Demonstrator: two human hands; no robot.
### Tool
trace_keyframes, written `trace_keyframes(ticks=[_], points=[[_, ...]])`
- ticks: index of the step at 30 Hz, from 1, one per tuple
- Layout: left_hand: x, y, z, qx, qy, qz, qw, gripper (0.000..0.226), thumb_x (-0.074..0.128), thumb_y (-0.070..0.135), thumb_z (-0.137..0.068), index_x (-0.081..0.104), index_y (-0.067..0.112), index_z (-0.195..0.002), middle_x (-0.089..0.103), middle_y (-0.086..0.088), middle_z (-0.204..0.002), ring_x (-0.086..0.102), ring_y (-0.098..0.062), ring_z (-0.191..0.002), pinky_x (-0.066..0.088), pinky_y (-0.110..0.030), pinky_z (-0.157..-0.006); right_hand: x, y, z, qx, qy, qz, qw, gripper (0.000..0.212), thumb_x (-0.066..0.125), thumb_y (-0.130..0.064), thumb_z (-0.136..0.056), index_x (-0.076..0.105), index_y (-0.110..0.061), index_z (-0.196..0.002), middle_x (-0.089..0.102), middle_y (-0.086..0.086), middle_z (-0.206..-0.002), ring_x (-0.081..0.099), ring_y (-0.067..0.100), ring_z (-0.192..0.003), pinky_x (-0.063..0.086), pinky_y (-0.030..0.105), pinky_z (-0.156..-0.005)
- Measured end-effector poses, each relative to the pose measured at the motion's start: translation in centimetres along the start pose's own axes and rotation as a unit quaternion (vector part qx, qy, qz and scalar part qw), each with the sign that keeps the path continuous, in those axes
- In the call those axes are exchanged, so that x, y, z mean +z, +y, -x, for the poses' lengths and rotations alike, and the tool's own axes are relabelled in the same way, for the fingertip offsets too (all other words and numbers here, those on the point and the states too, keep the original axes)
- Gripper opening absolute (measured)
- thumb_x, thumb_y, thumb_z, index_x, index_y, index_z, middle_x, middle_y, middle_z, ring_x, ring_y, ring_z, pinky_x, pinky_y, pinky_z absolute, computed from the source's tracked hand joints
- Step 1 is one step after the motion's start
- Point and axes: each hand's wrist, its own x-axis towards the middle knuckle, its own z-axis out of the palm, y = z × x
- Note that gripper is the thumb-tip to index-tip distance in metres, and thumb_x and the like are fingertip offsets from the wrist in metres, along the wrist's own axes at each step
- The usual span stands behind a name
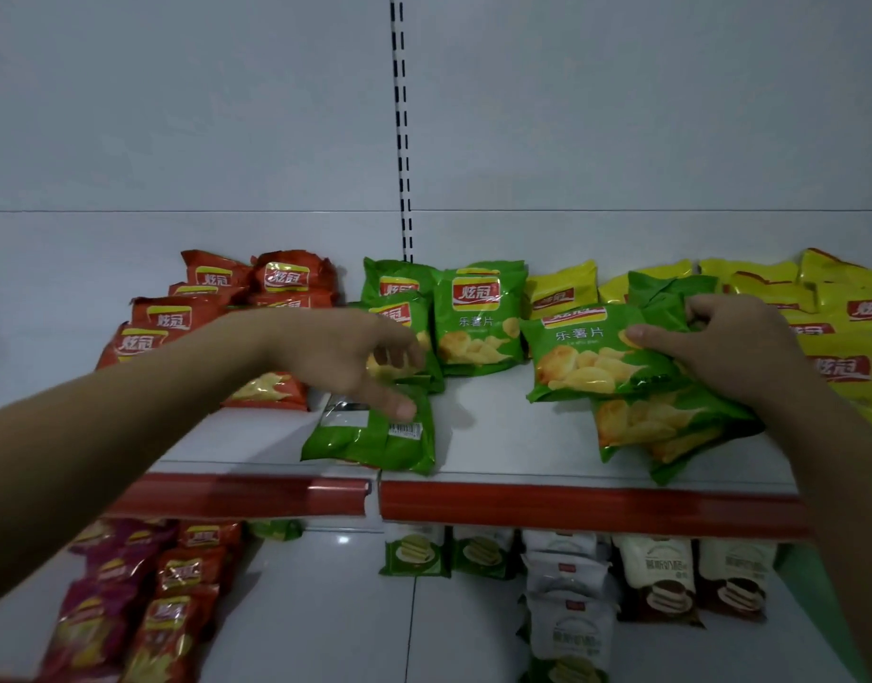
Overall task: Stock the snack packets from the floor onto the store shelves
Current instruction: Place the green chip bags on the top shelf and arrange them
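Head view: the right hand (734, 352) gripped a green stack (592, 357) of snack packets on the shelf (498, 436), with the thumb pressed on the top one and the fingers curled over another behind. The top packet lay face up, logo end toward the back panel, so its axis ran front to back. The lowest packets reached nearly to the red lip (572, 505).

The left hand (355, 357) was loosely spread, its thumb over a flat packet (370, 436). That packet lay back up with the barcode showing, its near edge just behind the lip. Whether the thumb touched it, I cannot tell.

Upright packets (478, 317) leaned at the back between red packets (202, 308) and yellow packets (818, 298). Bare shelf lay open between the flat packet and the stack.
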Motion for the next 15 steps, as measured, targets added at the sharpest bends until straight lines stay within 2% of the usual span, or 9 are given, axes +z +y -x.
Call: trace_keyframes(ticks=[3,4,6,8,11,13,15], points=[[2.4,0.5,1.1,-0.019,-0.110,-0.121,0.986,0.102,0.080,0.059,-0.071,0.022,0.040,-0.153,0.033,0.004,-0.153,0.033,-0.020,-0.140,0.038,-0.042,-0.113,0.5,-1.1,-0.2,-0.017,-0.017,-0.003,1.000,0.061,0.076,-0.048,-0.074,0.033,-0.010,-0.053,0.035,0.007,-0.052,0.037,0.017,-0.053,0.019,0.032,-0.050],[3.0,0.4,1.1,-0.025,-0.111,-0.164,0.980,0.107,0.081,0.057,-0.071,0.017,0.041,-0.154,0.029,0.003,-0.156,0.029,-0.022,-0.143,0.035,-0.044,-0.115,0.8,-1.5,-0.3,-0.027,-0.023,0.001,0.999,0.062,0.075,-0.049,-0.074,0.032,-0.011,-0.052,0.035,0.006,-0.051,0.038,0.017,-0.053,0.020,0.031,-0.053],[3.5,0.2,1.3,-0.025,-0.073,-0.176,0.981,0.098,0.080,0.046,-0.077,0.020,0.038,-0.154,0.034,0.003,-0.154,0.033,-0.020,-0.139,0.035,-0.039,-0.113,1.2,-2.1,-0.3,-0.047,-0.036,0.009,0.998,0.062,0.074,-0.050,-0.074,0.032,-0.011,-0.052,0.035,0.006,-0.050,0.038,0.017,-0.053,0.021,0.028,-0.070],[3.0,0.0,1.9,-0.022,-0.028,-0.118,0.992,0.080,0.075,0.035,-0.087,0.029,0.033,-0.153,0.045,0.003,-0.147,0.046,-0.016,-0.129,0.039,-0.030,-0.106,1.2,-2.6,-0.3,-0.055,-0.043,0.009,0.998,0.062,0.073,-0.053,-0.074,0.032,-0.011,-0.052,0.034,0.005,-0.050,0.038,0.018,-0.052,0.017,0.031,-0.075],[1.1,-1.2,2.7,-0.048,0.069,0.012,0.996,0.068,0.069,0.024,-0.092,0.034,0.025,-0.150,0.056,0.001,-0.132,0.059,-0.014,-0.109,0.049,-0.023,-0.091,0.9,-3.1,-0.2,-0.069,-0.040,0.009,0.997,0.061,0.073,-0.054,-0.073,0.034,-0.011,-0.053,0.035,0.004,-0.050,0.038,0.016,-0.052,0.016,0.031,-0.068],[-0.2,-2.2,2.9,-0.059,0.109,0.115,0.986,0.063,0.069,0.024,-0.092,0.036,0.025,-0.146,0.059,-0.001,-0.125,0.064,-0.015,-0.102,0.053,-0.023,-0.083,0.6,-3.4,-0.1,-0.077,-0.036,0.004,0.996,0.061,0.073,-0.053,-0.073,0.034,-0.011,-0.053,0.033,0.004,-0.049,0.037,0.018,-0.051,0.014,0.031,-0.059],[-1.0,-2.9,3.0,-0.067,0.116,0.209,0.969,0.056,0.068,0.022,-0.093,0.041,0.025,-0.142,0.063,-0.003,-0.123,0.067,-0.019,-0.104,0.056,-0.027,-0.084,0.5,-3.7,0.0,-0.073,-0.033,-0.005,0.997,0.060,0.074,-0.052,-0.072,0.034,-0.011,-0.055,0.033,0.006,-0.051,0.037,0.021,-0.051,0.018,0.030,-0.056]])
